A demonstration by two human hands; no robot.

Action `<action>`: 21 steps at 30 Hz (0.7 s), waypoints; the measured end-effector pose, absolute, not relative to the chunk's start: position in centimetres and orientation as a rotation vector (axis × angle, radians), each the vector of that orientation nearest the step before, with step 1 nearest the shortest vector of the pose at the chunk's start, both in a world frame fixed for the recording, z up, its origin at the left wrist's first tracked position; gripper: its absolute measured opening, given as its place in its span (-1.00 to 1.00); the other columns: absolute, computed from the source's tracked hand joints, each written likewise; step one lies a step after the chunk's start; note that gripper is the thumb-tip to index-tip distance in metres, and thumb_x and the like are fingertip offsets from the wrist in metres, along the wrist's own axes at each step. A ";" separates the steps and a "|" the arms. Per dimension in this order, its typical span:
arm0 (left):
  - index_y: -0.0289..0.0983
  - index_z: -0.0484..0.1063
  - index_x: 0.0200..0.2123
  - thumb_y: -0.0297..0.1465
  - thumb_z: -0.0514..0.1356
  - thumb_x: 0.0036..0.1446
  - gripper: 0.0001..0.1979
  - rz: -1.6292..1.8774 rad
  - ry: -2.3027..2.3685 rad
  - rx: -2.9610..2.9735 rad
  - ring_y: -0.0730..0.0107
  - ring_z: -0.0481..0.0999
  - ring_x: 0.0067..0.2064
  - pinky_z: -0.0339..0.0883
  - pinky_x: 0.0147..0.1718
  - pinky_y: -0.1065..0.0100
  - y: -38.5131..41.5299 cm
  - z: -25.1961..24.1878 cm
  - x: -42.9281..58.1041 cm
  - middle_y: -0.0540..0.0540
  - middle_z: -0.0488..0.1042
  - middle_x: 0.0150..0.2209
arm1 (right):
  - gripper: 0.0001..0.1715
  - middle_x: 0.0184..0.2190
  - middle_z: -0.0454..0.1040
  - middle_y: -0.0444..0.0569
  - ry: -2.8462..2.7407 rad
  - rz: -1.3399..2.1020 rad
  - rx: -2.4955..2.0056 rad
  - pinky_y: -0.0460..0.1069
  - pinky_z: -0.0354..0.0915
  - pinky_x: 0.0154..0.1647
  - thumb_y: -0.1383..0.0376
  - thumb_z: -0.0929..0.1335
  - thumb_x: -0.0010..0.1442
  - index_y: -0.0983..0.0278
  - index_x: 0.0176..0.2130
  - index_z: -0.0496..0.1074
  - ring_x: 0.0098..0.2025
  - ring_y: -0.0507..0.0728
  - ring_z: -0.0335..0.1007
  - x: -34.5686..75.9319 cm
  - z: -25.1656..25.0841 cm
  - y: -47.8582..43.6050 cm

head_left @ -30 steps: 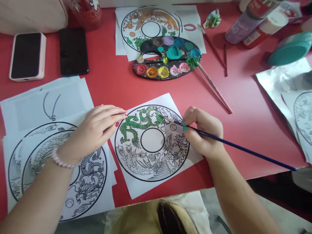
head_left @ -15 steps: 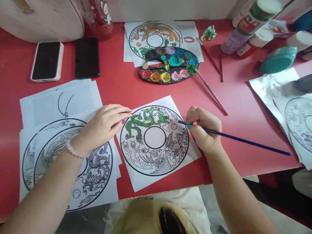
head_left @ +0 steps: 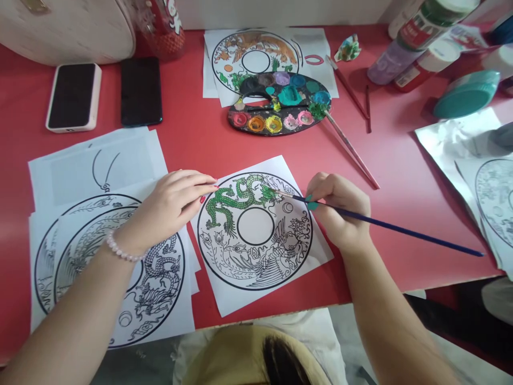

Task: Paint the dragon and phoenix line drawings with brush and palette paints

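Pinched in my right hand [head_left: 339, 208] is a thin paintbrush with a long dark blue handle [head_left: 404, 229]. Its tip touches the dragon's green head on a printed ring drawing [head_left: 256, 267]. The dragon [head_left: 228, 199] is painted green, while the phoenix below it is plain black outline. My left hand [head_left: 182, 198] lies flat with fingers stretched out, the fingertips at the sheet's upper left edge. A beaded bracelet [head_left: 120, 251] circles my left wrist. Under that forearm lies a stack of similar printed sheets [head_left: 168, 315].
Beyond the drawing sits a black paint palette [head_left: 280, 127] with a brush [head_left: 352, 149] leaning on it, partly over an orange-painted sheet [head_left: 224, 48]. Two phones or similar devices, a power-bank-like one [head_left: 74, 96] and a black phone [head_left: 141, 91], lie left. Paint bottles [head_left: 428, 64] crowd the right back.
The view has shifted slightly. My right hand stays at the dragon's head with the brush, moving very little; my left hand rests in the same place.
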State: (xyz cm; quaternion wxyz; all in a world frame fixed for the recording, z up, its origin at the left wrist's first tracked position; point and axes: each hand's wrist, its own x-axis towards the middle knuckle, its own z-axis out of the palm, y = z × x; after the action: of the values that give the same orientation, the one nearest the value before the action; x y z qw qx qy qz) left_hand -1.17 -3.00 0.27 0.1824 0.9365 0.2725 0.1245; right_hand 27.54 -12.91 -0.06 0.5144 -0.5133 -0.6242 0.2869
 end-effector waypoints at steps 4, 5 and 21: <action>-0.18 0.38 0.02 -0.46 -0.03 0.30 -0.69 0.344 0.775 2.635 0.22 0.32 0.10 0.20 0.11 0.04 -3.0 0.3 -1.2 -0.09 0.41 0.04 | -0.87 -0.53 0.28 -0.13 -1.569 0.747 -1.256 0.00 0.13 -0.45 0.47 0.27 -0.07 0.23 -0.48 0.27 -0.47 0.05 0.20 27.5 -0.2 -12.9; -0.18 0.38 0.03 -0.46 -0.03 0.30 -0.69 0.343 0.778 2.633 0.22 0.32 0.10 0.20 0.11 0.03 -3.0 0.3 -1.2 -0.09 0.41 0.04 | -0.87 -0.55 0.26 -0.14 -1.566 0.737 -1.248 -0.01 0.11 -0.47 0.47 0.26 -0.08 0.23 -0.50 0.26 -0.49 0.04 0.18 27.5 -0.2 -12.9; -0.19 0.39 0.01 -0.47 -0.03 0.30 -0.70 0.353 0.788 2.613 0.22 0.34 0.09 0.21 0.10 0.03 -3.0 0.4 -1.0 -0.08 0.43 0.03 | -0.83 -0.52 0.28 -0.15 -1.492 0.724 -1.281 -0.01 0.11 -0.47 0.50 0.28 -0.05 0.22 -0.46 0.27 -0.47 0.04 0.19 27.5 -0.2 -12.8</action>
State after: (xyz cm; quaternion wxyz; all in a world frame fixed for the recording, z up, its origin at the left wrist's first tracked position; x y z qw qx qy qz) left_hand -1.03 -3.03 0.35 0.1936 0.9316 0.2809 0.1259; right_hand 27.46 -12.78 -0.18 0.4994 -0.5295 -0.6168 0.2994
